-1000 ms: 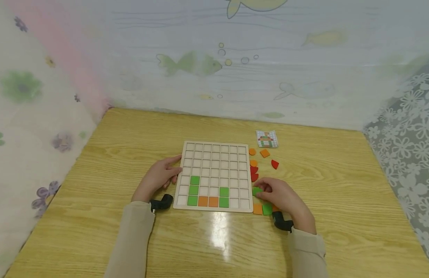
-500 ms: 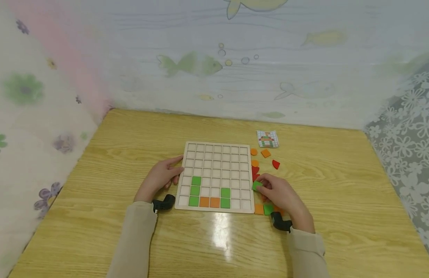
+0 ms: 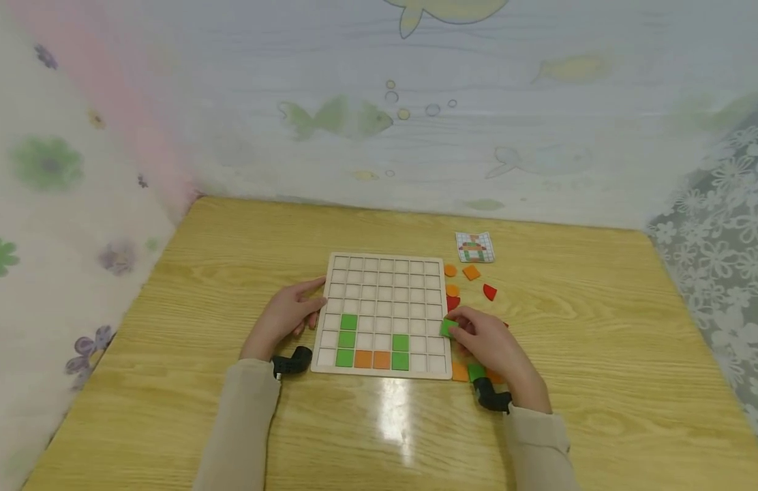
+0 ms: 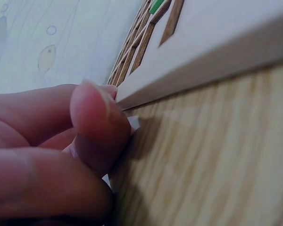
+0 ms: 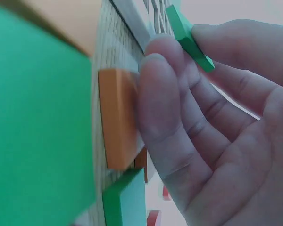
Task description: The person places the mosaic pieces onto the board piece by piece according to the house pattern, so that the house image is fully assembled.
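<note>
A wooden grid board lies on the table with several green square tiles and two orange square tiles in its lower cells. My left hand rests against the board's left edge, its thumb and fingertips touching the side. Over the right rim, my right hand pinches a green square tile between thumb and fingers. The right wrist view shows that green tile tilted and raised, with loose orange and green tiles below the hand.
Right of the board lie orange round pieces, an orange square tile and red quarter-round pieces. More orange and green tiles sit beneath the right wrist. Behind them is a small printed pattern card. A patterned curtain stands behind the table.
My right hand has lifted the green tile from the table beside the board and moved it slightly left, up to the board's right rim. My left hand stays at the left edge.
</note>
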`<act>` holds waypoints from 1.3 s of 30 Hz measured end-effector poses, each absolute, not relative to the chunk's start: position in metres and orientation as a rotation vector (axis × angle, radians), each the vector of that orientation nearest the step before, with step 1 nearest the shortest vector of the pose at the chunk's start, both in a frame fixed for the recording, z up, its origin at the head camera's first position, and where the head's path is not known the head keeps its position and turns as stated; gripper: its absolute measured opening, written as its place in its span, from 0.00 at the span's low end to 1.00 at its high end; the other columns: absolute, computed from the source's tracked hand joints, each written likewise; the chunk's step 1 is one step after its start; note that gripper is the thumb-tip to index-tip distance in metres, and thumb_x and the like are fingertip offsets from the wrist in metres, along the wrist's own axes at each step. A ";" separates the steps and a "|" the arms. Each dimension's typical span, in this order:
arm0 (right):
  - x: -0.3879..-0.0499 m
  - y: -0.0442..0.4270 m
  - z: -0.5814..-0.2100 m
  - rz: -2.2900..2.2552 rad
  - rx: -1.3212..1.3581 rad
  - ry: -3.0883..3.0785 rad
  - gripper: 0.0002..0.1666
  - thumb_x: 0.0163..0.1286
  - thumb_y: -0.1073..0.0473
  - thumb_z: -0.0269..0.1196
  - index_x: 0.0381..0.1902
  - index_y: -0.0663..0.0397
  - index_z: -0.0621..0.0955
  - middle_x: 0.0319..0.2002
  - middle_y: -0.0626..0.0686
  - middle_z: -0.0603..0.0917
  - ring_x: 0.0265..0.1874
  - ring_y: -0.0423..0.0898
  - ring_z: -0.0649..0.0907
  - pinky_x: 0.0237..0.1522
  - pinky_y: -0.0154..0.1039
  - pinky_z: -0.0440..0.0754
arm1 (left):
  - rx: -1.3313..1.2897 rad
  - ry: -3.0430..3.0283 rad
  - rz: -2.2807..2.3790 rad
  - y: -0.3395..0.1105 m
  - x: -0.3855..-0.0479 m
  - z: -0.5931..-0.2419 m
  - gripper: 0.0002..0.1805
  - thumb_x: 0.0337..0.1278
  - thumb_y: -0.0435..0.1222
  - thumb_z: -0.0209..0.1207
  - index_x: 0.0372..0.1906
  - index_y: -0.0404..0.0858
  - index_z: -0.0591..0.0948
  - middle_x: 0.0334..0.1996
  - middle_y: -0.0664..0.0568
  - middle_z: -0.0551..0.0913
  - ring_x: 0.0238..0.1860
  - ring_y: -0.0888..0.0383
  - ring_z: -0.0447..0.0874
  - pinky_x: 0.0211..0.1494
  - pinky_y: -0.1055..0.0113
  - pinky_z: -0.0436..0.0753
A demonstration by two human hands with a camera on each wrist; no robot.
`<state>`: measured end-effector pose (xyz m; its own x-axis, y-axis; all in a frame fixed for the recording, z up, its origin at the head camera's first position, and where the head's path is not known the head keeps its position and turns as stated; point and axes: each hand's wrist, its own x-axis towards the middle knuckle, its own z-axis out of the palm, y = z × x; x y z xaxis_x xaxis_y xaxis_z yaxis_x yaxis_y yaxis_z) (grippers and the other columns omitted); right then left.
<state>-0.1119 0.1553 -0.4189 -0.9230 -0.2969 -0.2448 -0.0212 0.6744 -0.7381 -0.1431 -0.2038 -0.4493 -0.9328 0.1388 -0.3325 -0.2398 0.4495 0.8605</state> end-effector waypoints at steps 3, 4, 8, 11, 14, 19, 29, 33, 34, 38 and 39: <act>-0.112 0.152 -0.419 -1.110 -0.246 2.579 0.10 0.64 0.54 0.58 0.44 0.44 0.77 0.27 0.48 0.78 0.24 0.44 0.76 0.27 0.38 0.73 | -0.075 2.355 1.480 -0.203 -0.143 -0.450 0.26 0.56 0.47 0.55 0.62 0.57 0.66 0.15 0.42 0.76 0.07 0.58 0.61 0.11 0.65 0.66; -0.111 0.150 -0.419 -1.102 -0.248 2.590 0.11 0.64 0.54 0.58 0.44 0.44 0.77 0.28 0.47 0.78 0.26 0.44 0.75 0.28 0.37 0.73 | -0.082 2.359 1.478 -0.203 -0.143 -0.450 0.26 0.56 0.47 0.55 0.62 0.57 0.66 0.15 0.42 0.76 0.06 0.57 0.61 0.11 0.66 0.66; -0.111 0.142 -0.418 -1.122 -0.253 2.589 0.13 0.63 0.55 0.58 0.46 0.45 0.77 0.32 0.46 0.77 0.29 0.43 0.75 0.32 0.37 0.73 | -0.084 2.369 1.464 -0.204 -0.143 -0.449 0.26 0.57 0.47 0.55 0.62 0.57 0.66 0.15 0.42 0.76 0.06 0.58 0.61 0.11 0.65 0.66; -0.112 0.136 -0.418 -1.168 -0.245 2.558 0.12 0.63 0.56 0.58 0.46 0.46 0.77 0.30 0.47 0.78 0.26 0.43 0.76 0.31 0.38 0.74 | -0.084 2.369 1.462 -0.206 -0.144 -0.448 0.27 0.57 0.48 0.55 0.62 0.57 0.65 0.15 0.42 0.76 0.06 0.58 0.61 0.11 0.65 0.65; -0.113 0.131 -0.419 -1.169 -0.257 2.555 0.11 0.63 0.57 0.58 0.45 0.46 0.77 0.29 0.47 0.77 0.24 0.43 0.77 0.29 0.38 0.74 | -0.090 2.370 1.453 -0.207 -0.145 -0.447 0.26 0.57 0.48 0.55 0.62 0.57 0.65 0.15 0.42 0.76 0.06 0.58 0.61 0.11 0.66 0.66; -0.115 0.126 -0.421 -1.121 -0.290 2.580 0.10 0.64 0.56 0.58 0.44 0.46 0.77 0.27 0.45 0.77 0.23 0.42 0.75 0.29 0.38 0.72 | -0.087 2.373 1.451 -0.207 -0.146 -0.447 0.26 0.57 0.47 0.55 0.62 0.57 0.66 0.15 0.42 0.76 0.07 0.58 0.61 0.11 0.66 0.66; -0.123 0.117 -0.420 -1.065 -0.373 2.641 0.10 0.63 0.56 0.57 0.42 0.43 0.78 0.27 0.42 0.77 0.26 0.42 0.74 0.31 0.37 0.72 | -0.089 2.382 1.443 -0.203 -0.146 -0.448 0.26 0.57 0.47 0.55 0.62 0.57 0.66 0.15 0.43 0.76 0.06 0.58 0.61 0.11 0.66 0.66; -0.125 0.112 -0.421 -1.048 -0.372 2.646 0.11 0.63 0.54 0.57 0.43 0.41 0.79 0.28 0.42 0.77 0.27 0.41 0.74 0.32 0.36 0.72 | -0.096 2.374 1.444 -0.201 -0.146 -0.448 0.26 0.57 0.47 0.55 0.62 0.58 0.66 0.15 0.43 0.76 0.06 0.58 0.61 0.11 0.66 0.67; -0.126 0.111 -0.421 -1.056 -0.360 2.640 0.11 0.63 0.54 0.57 0.43 0.40 0.79 0.28 0.41 0.77 0.28 0.41 0.74 0.33 0.36 0.72 | -0.099 2.376 1.441 -0.201 -0.146 -0.448 0.26 0.57 0.47 0.55 0.62 0.58 0.66 0.15 0.43 0.76 0.06 0.58 0.61 0.11 0.66 0.67; -0.128 0.105 -0.422 -1.106 -0.339 2.616 0.11 0.62 0.55 0.58 0.43 0.40 0.79 0.28 0.42 0.78 0.27 0.41 0.75 0.33 0.37 0.72 | -0.096 2.372 1.432 -0.202 -0.145 -0.448 0.26 0.57 0.47 0.54 0.62 0.58 0.66 0.15 0.43 0.76 0.06 0.58 0.61 0.11 0.65 0.67; -0.128 0.102 -0.423 -1.113 -0.343 2.610 0.11 0.62 0.56 0.58 0.43 0.41 0.79 0.27 0.42 0.78 0.27 0.41 0.75 0.32 0.37 0.72 | -0.098 2.372 1.430 -0.203 -0.145 -0.448 0.26 0.57 0.47 0.54 0.62 0.58 0.66 0.15 0.43 0.76 0.06 0.57 0.61 0.11 0.65 0.67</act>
